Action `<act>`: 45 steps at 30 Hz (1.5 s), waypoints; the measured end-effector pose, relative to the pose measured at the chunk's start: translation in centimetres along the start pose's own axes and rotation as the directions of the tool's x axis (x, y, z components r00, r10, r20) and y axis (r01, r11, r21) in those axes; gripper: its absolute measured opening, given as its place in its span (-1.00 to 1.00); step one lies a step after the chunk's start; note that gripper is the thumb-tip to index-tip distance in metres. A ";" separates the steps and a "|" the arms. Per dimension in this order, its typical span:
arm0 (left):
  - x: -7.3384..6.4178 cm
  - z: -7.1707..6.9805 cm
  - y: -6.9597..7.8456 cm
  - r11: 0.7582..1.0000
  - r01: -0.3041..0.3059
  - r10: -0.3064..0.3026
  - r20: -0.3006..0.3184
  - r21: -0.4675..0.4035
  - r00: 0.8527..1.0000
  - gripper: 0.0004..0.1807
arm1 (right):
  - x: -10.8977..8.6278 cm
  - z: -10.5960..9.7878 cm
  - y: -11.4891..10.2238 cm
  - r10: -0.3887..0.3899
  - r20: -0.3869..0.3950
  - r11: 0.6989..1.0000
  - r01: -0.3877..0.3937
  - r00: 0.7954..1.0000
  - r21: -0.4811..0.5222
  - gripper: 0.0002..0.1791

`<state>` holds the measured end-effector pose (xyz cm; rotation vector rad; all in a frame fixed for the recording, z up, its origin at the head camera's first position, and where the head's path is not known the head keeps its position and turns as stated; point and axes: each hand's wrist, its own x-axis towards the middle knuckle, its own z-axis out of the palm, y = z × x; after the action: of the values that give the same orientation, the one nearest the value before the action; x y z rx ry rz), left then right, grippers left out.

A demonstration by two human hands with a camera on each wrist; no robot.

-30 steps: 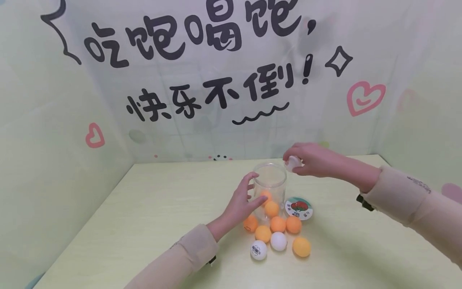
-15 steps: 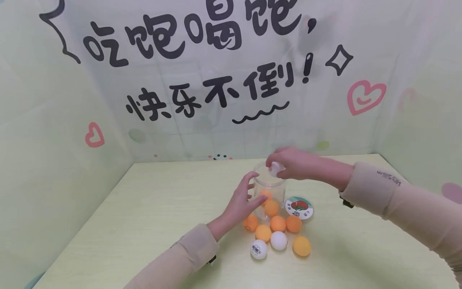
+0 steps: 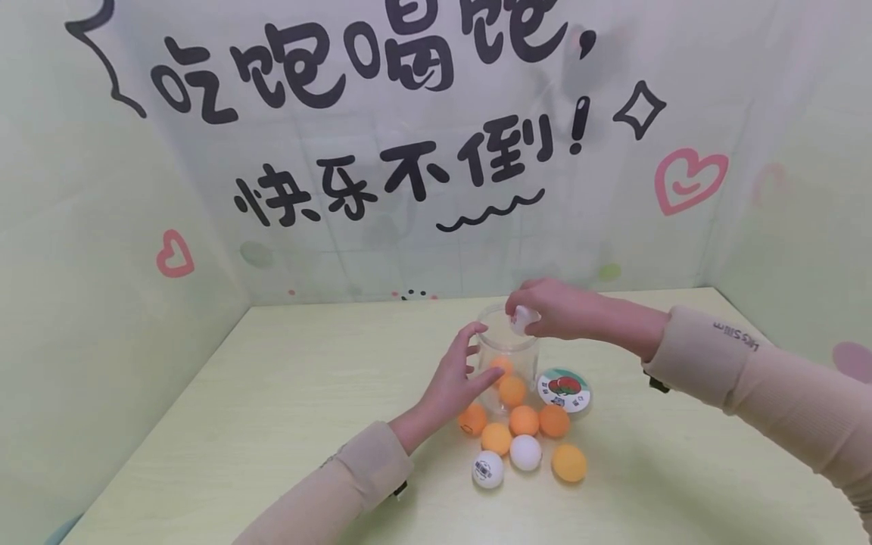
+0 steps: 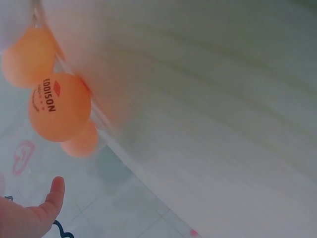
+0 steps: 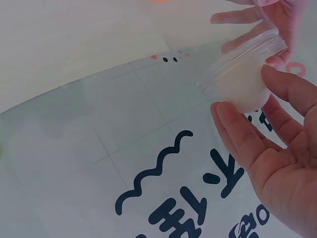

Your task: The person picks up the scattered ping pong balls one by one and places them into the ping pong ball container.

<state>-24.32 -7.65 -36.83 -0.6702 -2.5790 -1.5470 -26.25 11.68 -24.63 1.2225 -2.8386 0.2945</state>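
Observation:
A clear plastic jar (image 3: 527, 362) stands upright on the table, with orange ping-pong balls (image 3: 512, 391) inside. My left hand (image 3: 450, 382) holds the jar around its left side, thumb across the front. Over the jar's mouth, my right hand (image 3: 562, 310) pinches a white ping-pong ball (image 3: 523, 321) between thumb and fingers. In the right wrist view this white ball (image 5: 242, 88) is right at the jar's rim (image 5: 242, 57). The left wrist view shows an orange ball (image 4: 59, 106) printed EDDISON and a finger of my left hand (image 4: 29, 215).
In front of the jar lie several loose orange balls (image 3: 569, 463) and two white balls (image 3: 525, 453). A round lid (image 3: 565, 390) with a red fruit picture lies to the jar's right. A printed curtain (image 3: 341, 257) rises behind the table (image 3: 327, 378).
My right hand has carried the white ping-pong ball left, from beside the jar to over its mouth. Over the last half second it hardly moves. The left hand stays on the jar.

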 end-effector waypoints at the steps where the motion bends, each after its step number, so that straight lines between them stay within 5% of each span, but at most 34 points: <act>1: 0.0 0.0 0.0 1.000 -0.005 0.005 -0.001 0.001 1.000 -0.31 | 0.0 0.0 0.0 -0.005 -0.003 1.000 0.005 1.000 0.001 -0.73; 23: 0.1 0.2 -0.1 0.999 -0.029 0.029 -0.019 0.037 0.999 -0.31 | -3.8 -0.3 1.3 0.122 -0.060 0.993 -0.122 0.991 0.009 -0.73; 32: 0.1 0.2 -0.2 0.999 -0.035 0.036 -0.019 0.035 0.999 -0.31 | -5.9 3.1 2.1 0.191 0.040 0.970 -0.195 0.981 0.143 -0.71; 45: 0.0 0.1 -0.3 0.998 -0.027 0.028 -0.020 0.055 0.999 -0.31 | -6.9 8.7 1.5 0.140 0.087 0.938 -0.160 0.986 0.307 -0.66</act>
<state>-24.39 -7.67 -37.12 -0.6779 -2.5755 -1.4616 -22.24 15.96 -34.14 1.0725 -3.0326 0.7530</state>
